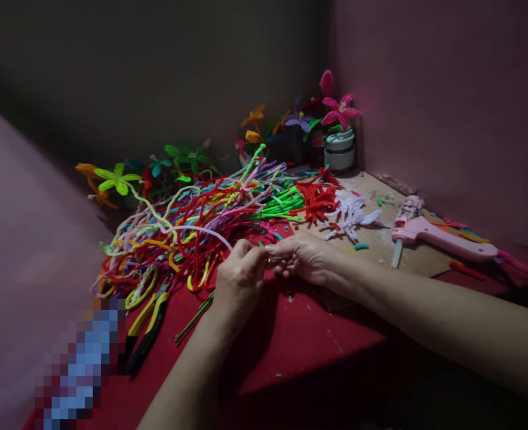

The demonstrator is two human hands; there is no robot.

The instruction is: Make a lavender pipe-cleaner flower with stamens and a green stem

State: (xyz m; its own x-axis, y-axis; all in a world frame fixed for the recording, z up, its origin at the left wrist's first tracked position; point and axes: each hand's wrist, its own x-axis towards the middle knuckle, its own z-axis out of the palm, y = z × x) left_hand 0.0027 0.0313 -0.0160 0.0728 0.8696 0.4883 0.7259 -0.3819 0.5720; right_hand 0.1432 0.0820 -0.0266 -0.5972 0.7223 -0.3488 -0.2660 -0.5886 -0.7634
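My left hand [239,278] is closed in a pinch over the red cloth. A pale lilac pipe cleaner [201,229] arcs from the pile into its fingers. My right hand [302,257] is also pinched, its fingertips meeting those of my left hand. Something small and pale [271,260] shows between the fingertips, too small to name. Just beyond both hands lies a tangled heap of coloured pipe cleaners [187,209], with bright green ones [282,203] at its right side. Red pieces [318,200] and white fuzzy pieces [353,215] lie behind my right hand.
A pink glue gun [447,239] rests on a brown board [418,257] at right. Yellow-and-black pliers [150,322] lie at left on the red cloth [300,346]. Pipe-cleaner flowers [342,110] stand at the back beside a lidded container [340,152]. Walls enclose the table.
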